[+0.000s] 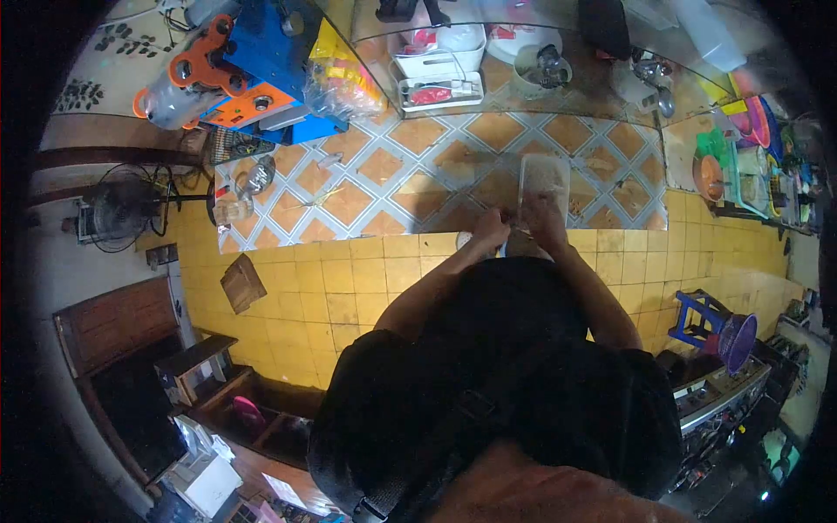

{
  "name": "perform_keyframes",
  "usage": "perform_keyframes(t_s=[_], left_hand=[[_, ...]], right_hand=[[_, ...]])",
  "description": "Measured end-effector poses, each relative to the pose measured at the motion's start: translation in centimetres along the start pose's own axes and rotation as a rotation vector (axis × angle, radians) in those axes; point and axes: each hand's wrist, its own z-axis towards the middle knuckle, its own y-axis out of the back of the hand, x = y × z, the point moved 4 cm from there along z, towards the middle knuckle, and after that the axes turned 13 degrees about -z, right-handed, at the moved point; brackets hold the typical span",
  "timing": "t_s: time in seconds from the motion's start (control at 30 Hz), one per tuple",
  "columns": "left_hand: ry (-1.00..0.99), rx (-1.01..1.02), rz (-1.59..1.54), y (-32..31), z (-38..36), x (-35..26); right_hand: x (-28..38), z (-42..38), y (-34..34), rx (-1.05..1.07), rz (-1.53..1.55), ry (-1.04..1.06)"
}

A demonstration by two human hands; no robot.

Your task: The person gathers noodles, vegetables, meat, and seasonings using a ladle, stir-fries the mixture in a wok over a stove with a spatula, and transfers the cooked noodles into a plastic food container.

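A translucent plastic tub (pixel 545 170) with pale contents I cannot make out stands at the near side of the patterned tabletop (pixel 418 179). My right hand (pixel 546 228) is over the tub's near end, its fingers bent inward. Just left of the tub, close to the table's front edge, my left hand (pixel 491 229) is closed with its fingertips pinched together. The fingertips of both hands nearly meet; whatever is between them is too small and dim to name. Below the left hand, a whitish round thing (pixel 464 239) is partly hidden by the forearm.
At the back are a white basket (pixel 440 91) and a tub with utensils (pixel 540 74). A blue-orange machine (pixel 261 96) and a plastic bag (pixel 338 83) stand back left. Clear containers (pixel 234 209) lie at the left end. A blue stool (pixel 696 318) stands right on yellow floor tiles.
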Motion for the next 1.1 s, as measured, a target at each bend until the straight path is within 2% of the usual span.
perform_keyframes(t_s=[0.03,0.1,0.13,0.2,0.23,0.27,0.33,0.37,0.43,0.47,0.5,0.53,0.57,0.67,0.73,0.83,0.87,0.9,0.93,0.97,1.03,1.07,1.1], left_hand=[[-0.003,-0.002,-0.004,0.1,-0.2,-0.5],[0.019,0.075,-0.014,-0.3,-0.2,-1.1],[0.013,0.063,-0.018,-1.0,0.8,-0.2],[-0.037,0.111,0.203,-4.0,4.8,4.8],[-0.281,0.0,0.043,-5.0,5.5,6.9],[-0.282,-0.023,0.041,-4.3,5.0,5.9],[-0.136,0.129,-0.154,-3.3,3.6,3.0],[-0.192,0.105,-0.192,-5.7,6.6,7.4],[-0.168,0.045,-0.091,-4.5,5.3,4.9],[-0.143,0.004,0.015,-3.6,4.3,3.1],[-0.137,-0.01,0.009,-2.4,3.3,1.2],[-0.117,0.063,0.013,-1.4,2.3,-0.5],[-0.098,0.138,0.017,-1.3,1.9,-1.1],[-0.182,0.077,-0.122,-2.5,3.6,1.5],[-0.234,0.006,-0.151,-3.6,4.4,3.0],[-0.322,-0.088,-0.138,-4.8,6.1,5.6],[-0.353,-0.111,-0.1,-4.5,5.7,5.1],[-0.344,-0.111,-0.099,-4.5,5.1,4.7],[-0.274,-0.076,-0.083,-4.6,4.7,4.5],[-0.21,-0.045,-0.065,-4.0,4.3,3.3],[-0.156,0.012,-0.054,-2.9,3.6,1.8],[-0.101,0.075,-0.046,-2.7,3.5,1.6],[-0.102,0.078,-0.043,-3.1,3.8,2.3]], right_hand=[[-0.4,-0.2,0.3,0.0,-0.005,0.003],[-0.7,0.4,6.6,-0.066,0.034,-0.404],[-1.6,0.5,6.0,-0.074,0.031,-0.393],[-4.4,0.9,3.5,-0.137,-0.258,-0.319],[-4.7,1.5,4.7,-0.181,-0.107,-0.379],[-5.8,1.7,3.4,-0.189,-0.104,-0.358],[-9.1,1.9,-1.0,-0.103,-0.144,-0.222],[-9.1,2.3,-0.8,-0.105,-0.142,-0.201],[-9.6,2.3,-1.4,0.081,-0.109,-0.26],[-9.2,2.3,-0.7,0.081,-0.109,-0.241],[-8.8,2.2,0.6,-0.005,-0.007,-0.291],[-8.7,2.2,1.7,-0.088,0.097,-0.343],[-8.8,2.2,2.1,-0.085,0.1,-0.33],[-9.2,3.2,2.9,-0.159,-0.021,-0.218],[-11.0,3.4,0.9,-0.202,0.023,-0.277],[-12.1,3.6,-0.2,-0.222,0.063,-0.254],[-12.1,4.0,0.0,-0.219,0.069,-0.249],[-12.2,4.2,-0.3,-0.107,0.037,-0.272],[-12.4,4.5,-0.5,0.0,0.002,-0.293],[-12.4,5.2,0.1,-0.006,0.005,-0.291],[-11.2,6.2,1.0,0.074,-0.208,-0.137],[-10.3,6.5,1.1,0.069,-0.206,-0.141],[-8.6,6.6,1.3,-0.008,-0.166,-0.047]])
